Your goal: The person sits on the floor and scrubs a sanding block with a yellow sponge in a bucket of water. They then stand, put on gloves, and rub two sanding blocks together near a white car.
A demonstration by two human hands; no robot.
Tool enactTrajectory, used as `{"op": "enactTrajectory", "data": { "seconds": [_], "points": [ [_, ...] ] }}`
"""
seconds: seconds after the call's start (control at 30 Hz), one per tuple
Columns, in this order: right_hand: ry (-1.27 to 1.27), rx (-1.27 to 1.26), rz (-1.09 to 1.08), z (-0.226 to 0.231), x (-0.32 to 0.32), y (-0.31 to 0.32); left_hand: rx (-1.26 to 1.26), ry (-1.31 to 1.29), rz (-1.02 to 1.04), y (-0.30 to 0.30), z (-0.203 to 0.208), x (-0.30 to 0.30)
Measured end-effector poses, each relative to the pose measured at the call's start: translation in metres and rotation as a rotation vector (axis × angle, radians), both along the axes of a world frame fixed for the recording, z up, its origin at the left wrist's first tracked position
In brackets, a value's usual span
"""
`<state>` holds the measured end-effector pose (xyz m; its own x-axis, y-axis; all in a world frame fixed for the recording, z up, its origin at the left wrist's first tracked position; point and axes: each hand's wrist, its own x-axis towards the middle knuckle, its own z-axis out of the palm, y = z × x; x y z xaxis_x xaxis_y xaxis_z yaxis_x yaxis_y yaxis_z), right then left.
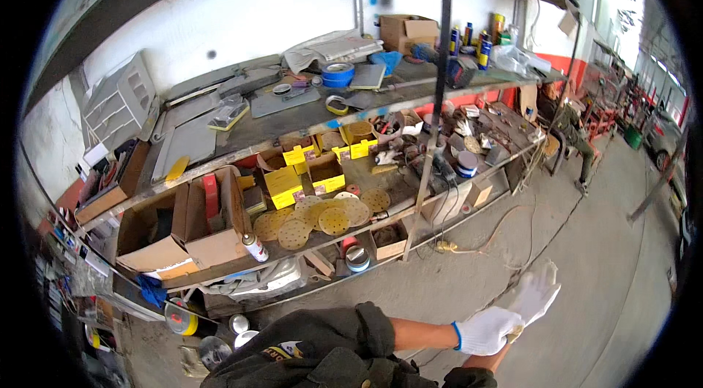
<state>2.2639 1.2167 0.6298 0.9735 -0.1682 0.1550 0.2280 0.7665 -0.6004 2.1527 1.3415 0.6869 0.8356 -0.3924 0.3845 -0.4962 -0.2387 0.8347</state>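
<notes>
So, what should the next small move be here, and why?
Probably a gentle tug by the left hand to settle the cuff at the right wrist. That hand, already gloved, is closed at the cuff of the white glove on the right hand, whose fingers point away, seemingly holding nothing.

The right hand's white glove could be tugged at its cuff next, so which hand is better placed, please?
Probably the left hand: it grips the white glove near its cuff end, while the right hand is inside that glove, fingers outstretched.
</notes>
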Motion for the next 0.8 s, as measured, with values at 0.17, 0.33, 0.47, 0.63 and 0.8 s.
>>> {"op": "enactTrajectory", "data": {
  "seconds": [0.17, 0.33, 0.47, 0.63, 0.8],
  "points": [
    [-0.092, -0.344, -0.202, 0.070, -0.008, 0.105, -0.181, 0.007, 0.135, 0.068, -0.003, 0.002],
    [-0.407, -0.587, 0.025, 0.116, 0.009, 0.207, -0.308, 0.004, 0.084, 0.158, 0.010, 0.007],
    [-0.554, -0.879, 0.407, 0.143, 0.023, 0.310, -0.298, 0.199, -0.043, 0.259, 0.014, 0.008],
    [-0.928, -1.587, -0.015, 0.185, 0.087, 0.425, 0.052, 0.380, 0.211, 0.358, -0.007, -0.010],
    [-1.037, -1.925, 0.069, 0.242, 0.098, 0.510, -0.577, 0.637, 0.465, 0.401, -0.036, -0.037]
  ]
}}
